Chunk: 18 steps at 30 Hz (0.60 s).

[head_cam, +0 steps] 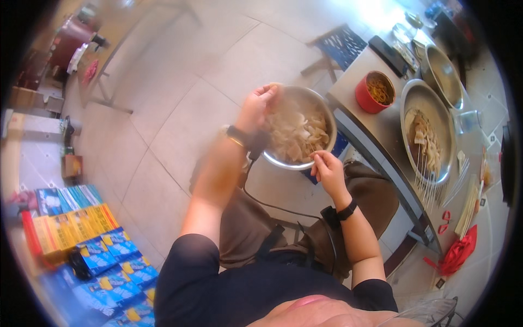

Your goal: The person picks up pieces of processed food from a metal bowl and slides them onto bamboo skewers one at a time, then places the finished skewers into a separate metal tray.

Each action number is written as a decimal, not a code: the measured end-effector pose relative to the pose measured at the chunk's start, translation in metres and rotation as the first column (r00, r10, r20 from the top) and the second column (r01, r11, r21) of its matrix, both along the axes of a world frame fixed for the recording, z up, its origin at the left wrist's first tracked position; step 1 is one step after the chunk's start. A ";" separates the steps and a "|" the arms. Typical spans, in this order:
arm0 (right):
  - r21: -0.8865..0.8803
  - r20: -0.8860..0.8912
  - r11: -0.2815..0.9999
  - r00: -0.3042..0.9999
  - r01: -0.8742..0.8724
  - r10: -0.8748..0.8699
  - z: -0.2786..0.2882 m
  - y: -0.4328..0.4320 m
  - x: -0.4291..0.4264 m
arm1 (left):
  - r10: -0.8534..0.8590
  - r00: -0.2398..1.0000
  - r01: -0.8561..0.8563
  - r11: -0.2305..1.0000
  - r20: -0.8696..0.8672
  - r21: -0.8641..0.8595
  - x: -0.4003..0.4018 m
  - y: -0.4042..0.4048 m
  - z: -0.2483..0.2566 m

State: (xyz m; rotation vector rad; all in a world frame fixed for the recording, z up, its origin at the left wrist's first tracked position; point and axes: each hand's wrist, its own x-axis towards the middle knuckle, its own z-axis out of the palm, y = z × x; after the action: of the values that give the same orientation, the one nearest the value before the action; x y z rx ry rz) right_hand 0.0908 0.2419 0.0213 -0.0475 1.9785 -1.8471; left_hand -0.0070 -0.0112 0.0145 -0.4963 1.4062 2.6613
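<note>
A round metal bowl (331, 118) full of pale, sliced food pieces (300, 128) is in front of me, beside the table's near edge. At its lower right rim, my right hand (328, 168) pinches what looks like a thin skewer (312, 148), its tip among the slices. My left hand (261, 102) is over the bowl's upper left rim, thumb and fingers drawn together. Blur hides whether those fingers hold the rim or a food piece. On the table, a large metal basin (408, 92) holds several skewers threaded with similar pieces (427, 141).
The table (347, 88) also carries a red container of noodle-like strips (375, 92), another metal basin (443, 75), loose skewers (457, 184), red-handled scissors (444, 222) and a red plastic bag (457, 251). A folding stool (339, 47) stands beyond. Blue and yellow boxes (94, 253) are stacked at left.
</note>
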 end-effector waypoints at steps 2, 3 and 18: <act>-0.016 0.011 1.000 1.000 0.000 0.000 0.002 -0.002 -0.001 | 0.014 1.000 -0.014 1.000 -0.023 -0.006 0.000 -0.003 -0.001; -0.015 -0.001 1.000 1.000 -0.004 0.004 0.003 -0.002 -0.001 | 0.007 1.000 -0.008 1.000 -0.024 -0.020 0.000 -0.004 0.000; -0.062 0.009 0.995 0.997 -0.082 0.083 0.004 0.001 -0.001 | -0.143 0.989 0.143 0.990 -0.046 0.005 0.002 -0.015 0.017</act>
State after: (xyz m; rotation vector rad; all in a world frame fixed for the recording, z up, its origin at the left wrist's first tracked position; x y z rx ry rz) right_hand 0.0897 0.2434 0.0257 -0.1346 1.8832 -1.8510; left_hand -0.0049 -0.0260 0.0310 -0.3222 1.3853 2.5792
